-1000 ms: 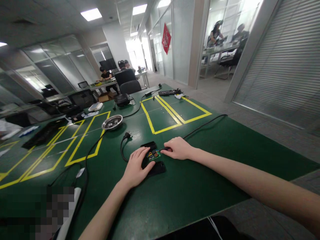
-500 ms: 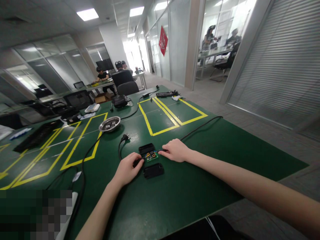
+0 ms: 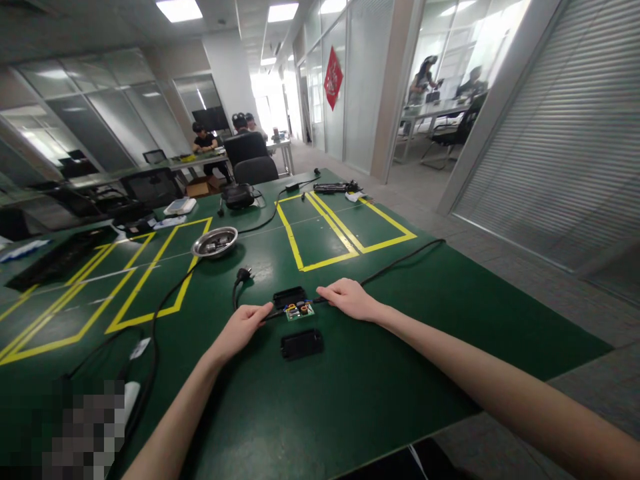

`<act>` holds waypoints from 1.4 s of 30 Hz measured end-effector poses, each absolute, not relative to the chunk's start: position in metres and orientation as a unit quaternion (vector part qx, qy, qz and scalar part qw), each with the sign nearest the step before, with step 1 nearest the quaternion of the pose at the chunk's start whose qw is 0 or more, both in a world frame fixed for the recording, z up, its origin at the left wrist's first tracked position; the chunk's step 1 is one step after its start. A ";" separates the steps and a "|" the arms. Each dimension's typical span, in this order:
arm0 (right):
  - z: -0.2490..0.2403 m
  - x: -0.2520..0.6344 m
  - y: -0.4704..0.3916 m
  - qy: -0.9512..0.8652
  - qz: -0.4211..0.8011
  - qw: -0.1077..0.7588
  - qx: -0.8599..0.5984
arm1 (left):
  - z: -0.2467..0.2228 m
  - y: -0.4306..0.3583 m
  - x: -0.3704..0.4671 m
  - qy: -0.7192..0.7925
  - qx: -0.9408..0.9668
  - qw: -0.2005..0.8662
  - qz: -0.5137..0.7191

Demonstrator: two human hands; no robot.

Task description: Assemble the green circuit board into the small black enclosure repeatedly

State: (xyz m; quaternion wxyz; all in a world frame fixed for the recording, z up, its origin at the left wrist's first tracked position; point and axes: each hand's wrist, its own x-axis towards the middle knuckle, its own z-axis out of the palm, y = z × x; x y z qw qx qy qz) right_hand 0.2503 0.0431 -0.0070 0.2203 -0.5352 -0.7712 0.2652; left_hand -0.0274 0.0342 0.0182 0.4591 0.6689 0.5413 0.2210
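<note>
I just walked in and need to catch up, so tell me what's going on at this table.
A person's left hand holds a black cord on one side of a small circuit board, and the right hand grips a second cord on the other side. The board is bare: one black shell is just beyond it, and another shell lies nearer the person on the green table. A plug and a metal bowl of parts stand farther back.
</note>
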 end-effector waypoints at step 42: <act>0.000 0.258 0.005 -0.883 0.198 0.223 -0.363 | 0.030 0.010 -0.040 0.455 0.744 0.486 0.067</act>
